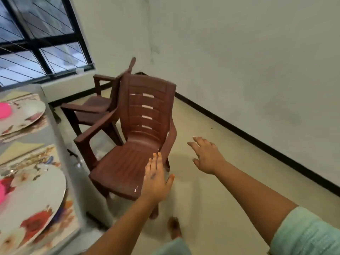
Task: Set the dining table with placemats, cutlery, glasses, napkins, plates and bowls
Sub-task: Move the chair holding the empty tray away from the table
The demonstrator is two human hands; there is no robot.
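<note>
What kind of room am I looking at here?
Most likely a home dining room: a table at the left set with floral plates on placemats, brown plastic armchairs beside it, and a barred window in a plain wall.

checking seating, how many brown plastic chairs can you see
2. The near chair stands beside the table, in front of both hands; the far chair is behind it, below the window. Others may be out of frame.
</note>
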